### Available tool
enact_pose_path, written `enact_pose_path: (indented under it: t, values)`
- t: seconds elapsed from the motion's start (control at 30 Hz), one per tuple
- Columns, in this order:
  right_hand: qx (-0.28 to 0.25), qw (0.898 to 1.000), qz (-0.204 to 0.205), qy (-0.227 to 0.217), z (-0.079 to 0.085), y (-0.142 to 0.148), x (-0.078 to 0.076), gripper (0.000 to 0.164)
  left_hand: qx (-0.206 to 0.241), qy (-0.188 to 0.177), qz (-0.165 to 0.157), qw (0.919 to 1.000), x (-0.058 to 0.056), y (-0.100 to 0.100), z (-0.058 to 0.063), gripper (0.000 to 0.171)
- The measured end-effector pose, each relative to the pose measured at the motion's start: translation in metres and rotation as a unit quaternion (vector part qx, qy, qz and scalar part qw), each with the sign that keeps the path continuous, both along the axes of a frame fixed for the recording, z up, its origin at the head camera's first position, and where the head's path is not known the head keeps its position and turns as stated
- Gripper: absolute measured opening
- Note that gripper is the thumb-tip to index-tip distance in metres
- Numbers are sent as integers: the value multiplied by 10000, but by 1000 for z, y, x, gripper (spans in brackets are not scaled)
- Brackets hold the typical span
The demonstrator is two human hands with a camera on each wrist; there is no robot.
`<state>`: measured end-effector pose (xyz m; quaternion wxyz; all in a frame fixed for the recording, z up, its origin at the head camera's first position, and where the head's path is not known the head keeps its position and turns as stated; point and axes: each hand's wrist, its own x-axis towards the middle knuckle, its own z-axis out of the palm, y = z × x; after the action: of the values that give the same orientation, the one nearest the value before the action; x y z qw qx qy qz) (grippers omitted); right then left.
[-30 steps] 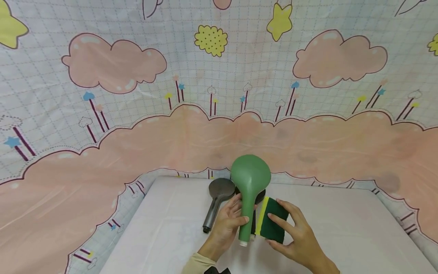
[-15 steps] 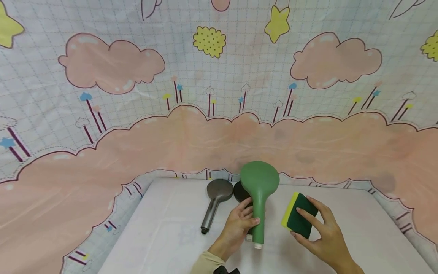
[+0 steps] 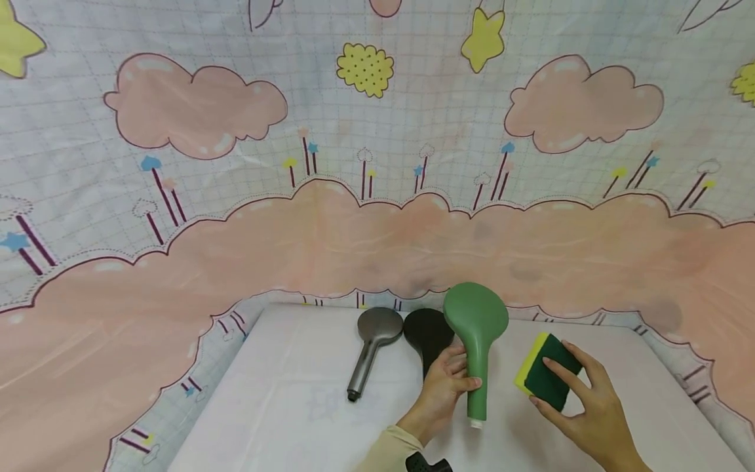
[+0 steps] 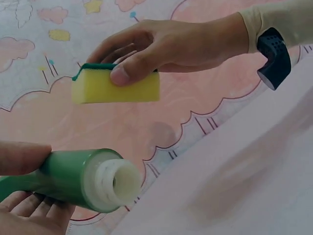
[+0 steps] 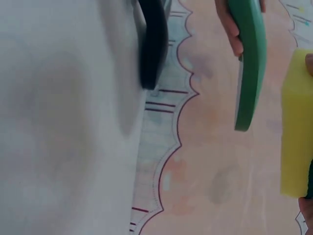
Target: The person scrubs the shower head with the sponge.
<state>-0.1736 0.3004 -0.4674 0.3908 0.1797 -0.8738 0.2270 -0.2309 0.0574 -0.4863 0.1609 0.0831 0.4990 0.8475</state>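
My left hand point(image 3: 441, 392) grips the handle of a green shower head point(image 3: 476, 321), thumb across its front, the round head tilted up and away. In the left wrist view the white threaded end point(image 4: 117, 182) of that handle faces the camera. To its right, my right hand point(image 3: 596, 406) pinches a sponge point(image 3: 548, 370) with a dark green scouring side and a yellow foam side point(image 4: 117, 88). A gap separates the sponge from the shower head in the right wrist view, where the yellow foam point(image 5: 296, 132) shows at the right edge.
On the white table point(image 3: 283, 406) lie a grey shower head point(image 3: 377, 328) and a black shower head point(image 3: 427, 331), side by side. The left hand hides part of the black one's handle. Behind the table hangs a cloth point(image 3: 395, 242) printed with clouds and stars.
Both hands have moved right, carrying the green shower head and the sponge. The sponge has drawn away from the shower head's handle, and more of the black shower head shows.
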Motion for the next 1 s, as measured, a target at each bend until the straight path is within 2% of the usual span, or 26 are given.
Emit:
enact_pose_path:
  t: [0.23,0.4,0.53,0.8,1.0]
  values:
    - [-24,9997,-174,-140,-4,9,4,76,-11,-58,303,9995,-1,24,-9,58]
    - [-97,9997,-197,-131,-9,11,5,76,-36,-112,482,9988,-7,35,-22,55]
    - [-137,9997,-183,-127,-13,11,4,77,-127,-320,605,9976,-11,43,-34,53]
    - [-142,9996,-223,-87,-20,10,3,74,-68,-488,675,9965,-19,55,-52,51]
    - [-127,9997,-196,-76,-19,10,1,73,25,-564,795,9952,-28,62,-58,47]
